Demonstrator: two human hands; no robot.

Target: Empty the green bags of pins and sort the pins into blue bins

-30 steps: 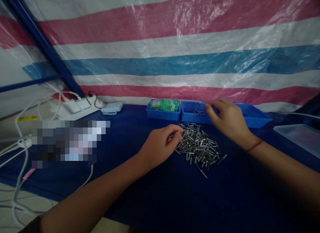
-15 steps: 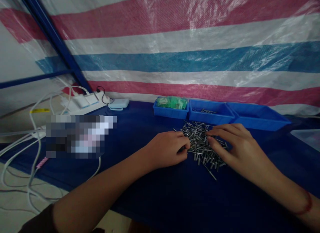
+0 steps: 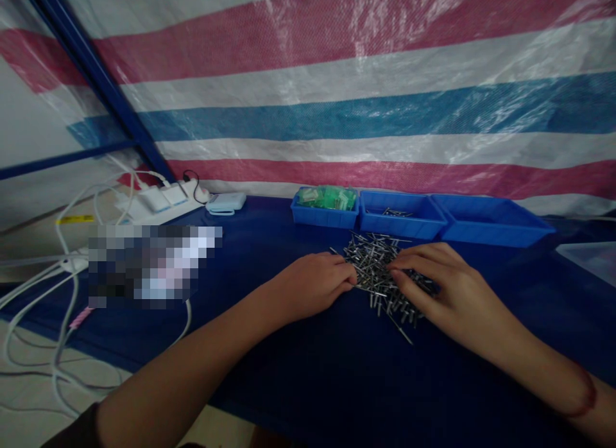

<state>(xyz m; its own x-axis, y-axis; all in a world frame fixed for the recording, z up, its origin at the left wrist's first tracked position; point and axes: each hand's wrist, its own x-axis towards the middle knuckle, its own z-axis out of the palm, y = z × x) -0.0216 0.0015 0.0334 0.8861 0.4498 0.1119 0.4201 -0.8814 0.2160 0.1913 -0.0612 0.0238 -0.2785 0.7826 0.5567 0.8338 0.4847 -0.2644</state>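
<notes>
A loose pile of thin metal pieces that look like blind rivets [image 3: 373,258] lies on the dark blue tabletop. My left hand [image 3: 320,278] rests at the left edge of the pile, its fingers curled and pressed together; whatever they hold is hidden. Over the right side of the pile reaches my right hand [image 3: 447,284], thumb and forefinger tips close together in a pinch among the rivets. Anything between those tips is too small to make out. One rivet [image 3: 402,330] lies at the pile's near edge.
Behind the pile stand a blue bin with green packets [image 3: 332,199], a blue bin [image 3: 423,226] with a few rivets and another blue bin [image 3: 500,233]. A white power strip [image 3: 166,204] with cables and a light-blue device [image 3: 226,203] are at the left. A striped sheet [image 3: 337,120] hangs behind.
My left hand's fingers have closed up at the pile's edge; the gap between thumb and fingers is gone. My right thumb and forefinger tips have drawn nearer together. The view has shifted slightly.
</notes>
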